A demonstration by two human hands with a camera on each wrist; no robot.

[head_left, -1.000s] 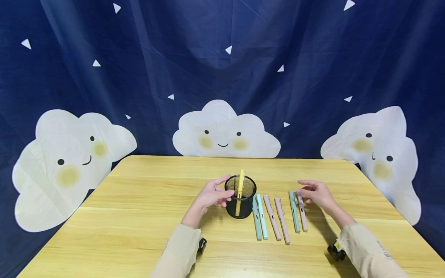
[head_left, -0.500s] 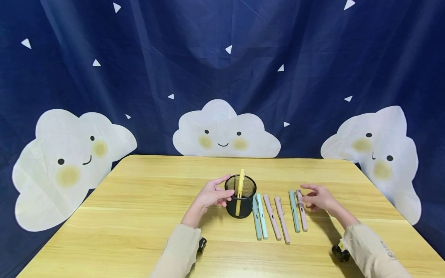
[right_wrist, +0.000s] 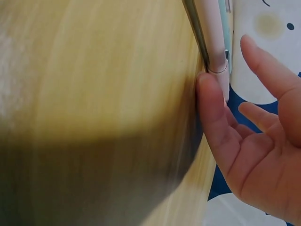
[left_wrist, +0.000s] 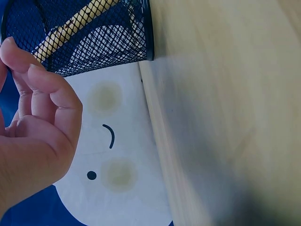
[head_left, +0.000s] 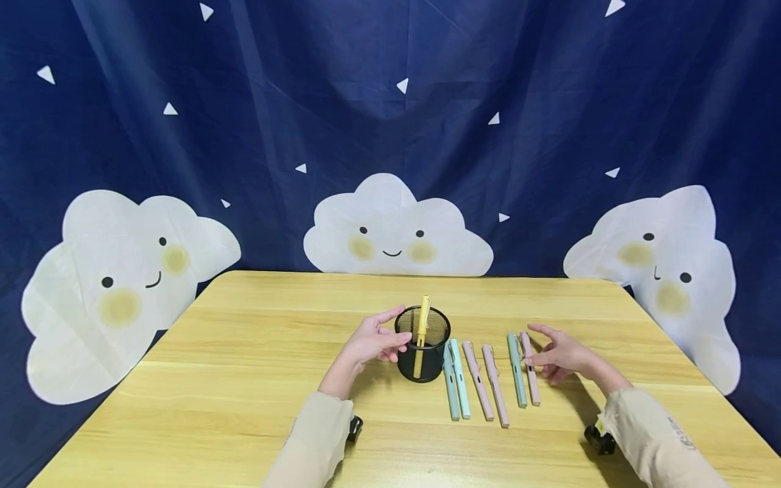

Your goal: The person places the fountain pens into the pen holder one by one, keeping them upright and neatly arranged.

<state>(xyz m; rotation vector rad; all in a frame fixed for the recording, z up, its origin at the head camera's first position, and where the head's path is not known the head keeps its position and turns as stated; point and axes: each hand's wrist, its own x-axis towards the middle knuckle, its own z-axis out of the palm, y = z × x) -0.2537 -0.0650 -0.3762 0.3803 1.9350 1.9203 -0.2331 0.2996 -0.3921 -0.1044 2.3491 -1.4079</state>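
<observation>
My left hand (head_left: 369,341) grips the rim of a black mesh pen holder (head_left: 427,367) between thumb and fingers. Inside it a yellow pen (head_left: 424,317) leans upright, its cap end above the rim. To the right, my right hand (head_left: 566,356) is beside the rightmost pen, a pink one (head_left: 533,386) lying on the table. In the right wrist view the thumb tip touches this pink pen (right_wrist: 212,35), while the index finger (right_wrist: 263,63) is stretched out, apart from it. A teal pen (head_left: 516,373) lies just left of the pink pen.
Between the holder and the teal pen lie a blue-grey pen (head_left: 452,396), a mint pen (head_left: 462,390) and two pink pens (head_left: 478,383), roughly side by side. They lie on a wooden table (head_left: 244,379). A dark blue curtain (head_left: 390,41) with cloud prints hangs behind.
My right hand has drawn back slightly toward me and to the right, from the pink pen's cap end, its fingers now more spread. The left hand and holder stay put.
</observation>
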